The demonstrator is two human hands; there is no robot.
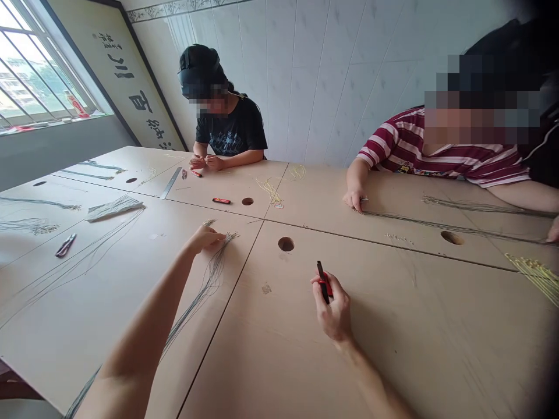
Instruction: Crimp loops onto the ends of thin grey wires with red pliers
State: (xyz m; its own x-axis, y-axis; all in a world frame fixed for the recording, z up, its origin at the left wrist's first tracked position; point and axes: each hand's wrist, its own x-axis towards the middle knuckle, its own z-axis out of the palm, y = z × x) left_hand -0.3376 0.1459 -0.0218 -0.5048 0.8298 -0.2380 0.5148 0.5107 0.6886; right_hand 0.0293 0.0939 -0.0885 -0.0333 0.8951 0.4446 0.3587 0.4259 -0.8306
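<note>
My left hand (205,238) reaches across the table, its bent fingers closed at the small gold-coloured ends of a bundle of thin grey cords (213,270). The bundle trails back along my forearm towards the near edge. Another small cluster of cord ends (209,222) shows just beyond the hand. My right hand (336,308) is raised over the table, closed round a slim black-and-red tool (323,282) that looks like a utility knife. Its dark narrow end points away from me.
Snips (65,245), a pale folded strip (116,208) and more cord bundles (37,226) lie leftwards. Farther off are a metal ruler (170,183), a red-and-black stick (222,201) and yellow cords (269,191). Round holes (286,244) pierce the tabletop. Two people work opposite, one handling long cords (437,222).
</note>
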